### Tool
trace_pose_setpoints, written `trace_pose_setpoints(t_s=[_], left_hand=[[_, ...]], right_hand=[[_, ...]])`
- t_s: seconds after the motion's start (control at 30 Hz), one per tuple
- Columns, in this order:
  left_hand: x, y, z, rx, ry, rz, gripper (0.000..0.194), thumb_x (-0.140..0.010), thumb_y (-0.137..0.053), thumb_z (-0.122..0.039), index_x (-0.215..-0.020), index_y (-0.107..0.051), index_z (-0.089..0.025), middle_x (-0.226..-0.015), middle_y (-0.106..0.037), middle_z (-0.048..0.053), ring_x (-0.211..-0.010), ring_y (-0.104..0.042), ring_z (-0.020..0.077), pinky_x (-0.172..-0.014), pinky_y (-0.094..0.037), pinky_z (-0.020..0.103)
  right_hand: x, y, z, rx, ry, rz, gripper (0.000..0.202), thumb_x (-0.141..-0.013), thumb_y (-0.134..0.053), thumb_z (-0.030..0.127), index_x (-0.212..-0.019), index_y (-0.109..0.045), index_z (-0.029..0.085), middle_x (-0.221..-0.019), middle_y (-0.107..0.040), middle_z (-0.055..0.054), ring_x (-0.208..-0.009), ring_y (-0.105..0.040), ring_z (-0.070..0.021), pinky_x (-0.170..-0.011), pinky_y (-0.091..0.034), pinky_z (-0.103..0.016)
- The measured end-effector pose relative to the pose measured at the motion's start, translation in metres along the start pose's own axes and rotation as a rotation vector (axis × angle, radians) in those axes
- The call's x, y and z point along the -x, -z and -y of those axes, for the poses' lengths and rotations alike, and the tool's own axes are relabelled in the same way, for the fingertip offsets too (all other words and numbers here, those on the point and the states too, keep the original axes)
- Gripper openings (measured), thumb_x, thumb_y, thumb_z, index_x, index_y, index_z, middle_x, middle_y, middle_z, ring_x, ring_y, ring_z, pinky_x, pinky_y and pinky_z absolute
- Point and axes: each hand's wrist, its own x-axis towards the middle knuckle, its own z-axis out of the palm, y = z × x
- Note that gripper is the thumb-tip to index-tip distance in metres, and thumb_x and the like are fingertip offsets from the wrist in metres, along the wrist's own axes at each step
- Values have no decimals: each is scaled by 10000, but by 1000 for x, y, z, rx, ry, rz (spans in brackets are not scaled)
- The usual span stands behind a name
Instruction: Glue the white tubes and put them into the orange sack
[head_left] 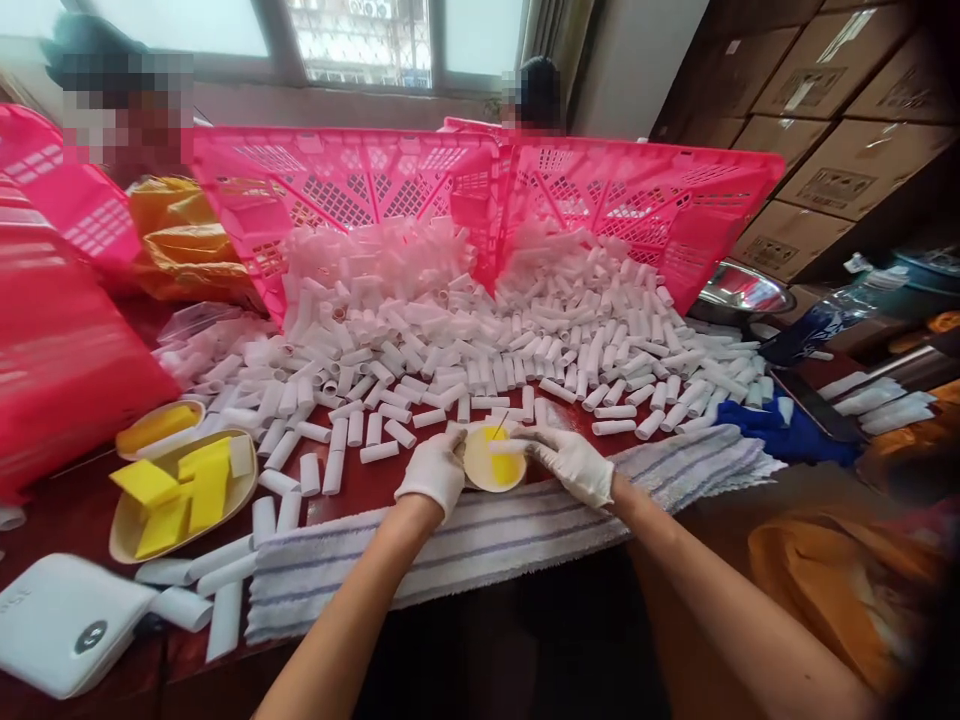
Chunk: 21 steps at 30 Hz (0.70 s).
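Forearms point(352, 605) extend to a dish point(477, 468), left hand point(436, 470) gripping its side, right hand point(568, 462) pinching a tube point(508, 447) above.

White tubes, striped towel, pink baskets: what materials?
White tubes: paper or plastic, can't tell; matt, smooth walls, open ends.
Striped towel: likely terry fabric, soft finish; fuzzy pile, ragged edge.
Pink baskets: probably moulded plastic, slightly glossy; lattice walls, uniform colour.
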Motion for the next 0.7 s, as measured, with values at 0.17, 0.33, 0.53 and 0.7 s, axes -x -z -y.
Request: trace_pose_setpoints(t_s=[0.17, 0.33, 0.53, 0.7], left_hand=[[11, 34, 4, -285, -136, -108, 363, -854, -430, -302, -1145, -618, -194, -1071, -640, 94, -951, -586, 222, -882, -441, 343], [17, 66, 14, -667, -164, -275, 341, -851, -411, -279, -1093, -636, -193, -1033, -628, 107, -918, -561, 257, -788, -446, 376], [13, 71, 18, -828, -270, -194, 293, -830, -451, -318, -1031, -629, -202, -1056, -613, 111, -1006, -507, 299, -845, -393, 441], [15, 74, 19, -867, -281, -183, 319, -764, -520, -270, -1066, -594, -200, -1048, -612, 118, -1058, -479, 307, -875, -370, 442]], right_hand=[[-7, -11, -24, 147, 5, -124, 324, -843, -502, 419, -1004, -638, 173, -991, -680, -70, -912, -634, -195, -843, -515, -340], [2, -12, -23, 421, 340, -130, 218, -858, -522, 317, -978, -668, 208, -924, -665, -66, -876, -616, -178, -832, -507, -327], [8, -14, -22, 359, 275, -141, 296, -872, -506, 336, -1111, -609, 196, -1060, -651, -83, -941, -625, -185, -825, -527, -315], [12, -18, -33, 394, 365, -213, 237, -879, -497, 329, -997, -648, 189, -857, -666, -65, -770, -631, -174, -729, -538, -320]])
